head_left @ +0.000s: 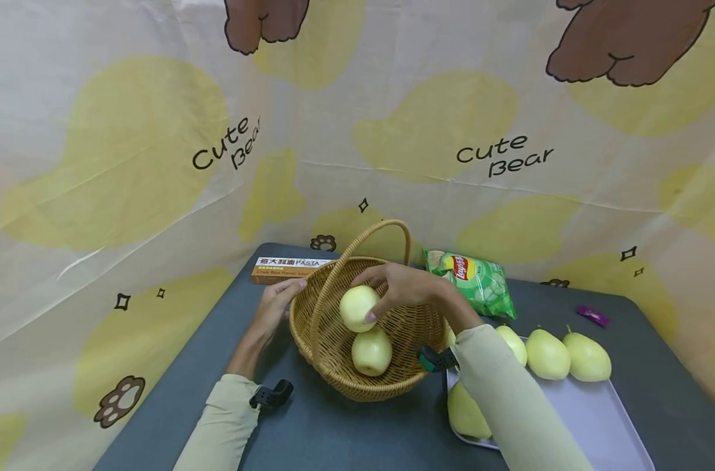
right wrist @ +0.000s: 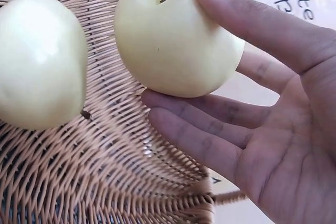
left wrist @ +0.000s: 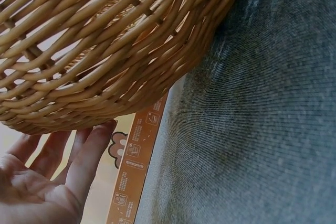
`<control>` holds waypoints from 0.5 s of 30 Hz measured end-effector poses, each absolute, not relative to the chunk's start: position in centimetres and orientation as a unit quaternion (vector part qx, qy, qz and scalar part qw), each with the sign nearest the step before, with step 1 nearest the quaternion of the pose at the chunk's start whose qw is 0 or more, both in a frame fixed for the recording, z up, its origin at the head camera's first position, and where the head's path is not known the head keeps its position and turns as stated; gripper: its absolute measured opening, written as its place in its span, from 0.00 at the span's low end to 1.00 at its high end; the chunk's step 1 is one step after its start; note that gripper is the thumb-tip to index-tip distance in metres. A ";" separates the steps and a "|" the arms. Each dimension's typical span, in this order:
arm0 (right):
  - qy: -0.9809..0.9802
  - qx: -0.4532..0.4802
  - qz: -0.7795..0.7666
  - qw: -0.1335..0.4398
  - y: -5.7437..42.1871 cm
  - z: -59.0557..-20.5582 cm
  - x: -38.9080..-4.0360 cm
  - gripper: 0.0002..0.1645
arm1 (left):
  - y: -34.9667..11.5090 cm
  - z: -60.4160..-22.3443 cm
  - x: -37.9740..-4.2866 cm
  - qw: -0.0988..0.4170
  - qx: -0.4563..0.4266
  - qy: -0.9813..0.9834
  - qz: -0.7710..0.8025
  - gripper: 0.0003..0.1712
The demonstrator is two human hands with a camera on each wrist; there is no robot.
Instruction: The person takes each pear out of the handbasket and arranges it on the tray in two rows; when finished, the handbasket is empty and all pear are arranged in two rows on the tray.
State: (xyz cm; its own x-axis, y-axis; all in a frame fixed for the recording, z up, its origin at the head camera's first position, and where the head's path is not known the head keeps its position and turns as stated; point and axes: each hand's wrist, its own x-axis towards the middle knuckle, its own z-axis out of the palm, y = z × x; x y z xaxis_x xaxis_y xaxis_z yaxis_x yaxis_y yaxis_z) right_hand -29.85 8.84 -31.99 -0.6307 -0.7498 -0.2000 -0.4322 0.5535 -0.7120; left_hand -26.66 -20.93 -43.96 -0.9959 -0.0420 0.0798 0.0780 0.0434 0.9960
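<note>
A wicker basket [head_left: 345, 386] with a tall arched handle stands on the table. Inside it lies one pale yellow-green pear [head_left: 371, 352], its stem visible in the right wrist view. My right hand [head_left: 407, 286] reaches into the basket and holds a second pear [head_left: 359, 307] between thumb and fingers, just above and behind the first. In the right wrist view the thumb lies on top of the held pear [right wrist: 173, 40], with the fingers under it. My left hand [head_left: 273, 309] touches the basket's left rim; in the left wrist view its fingers extend against the woven side [left wrist: 105, 66].
On the right, a light purple tray [head_left: 592, 418] carries several pears [head_left: 547, 354], partly hidden by my right sleeve. Behind the basket are a pasta box [head_left: 283, 268] and a green chips bag [head_left: 475, 281]. A small purple packet [head_left: 592, 316] lies at the back right.
</note>
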 end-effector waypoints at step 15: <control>0.811 -0.377 -0.399 0.203 13.6 -31.6 -26.5 0.44 | -21.0 -43.9 -26.7 0.035 -0.011 -0.719 -0.694 0.27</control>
State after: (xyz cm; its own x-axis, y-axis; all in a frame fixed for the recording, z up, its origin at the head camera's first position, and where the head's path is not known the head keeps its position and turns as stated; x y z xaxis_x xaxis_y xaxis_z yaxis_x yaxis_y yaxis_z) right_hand -26.52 13.58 -31.62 -0.6335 -0.7732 -0.0290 -0.4493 0.3980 -0.7998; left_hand -26.70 -21.00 -43.92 -0.9973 -0.0334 0.0652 0.0639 0.0368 0.9973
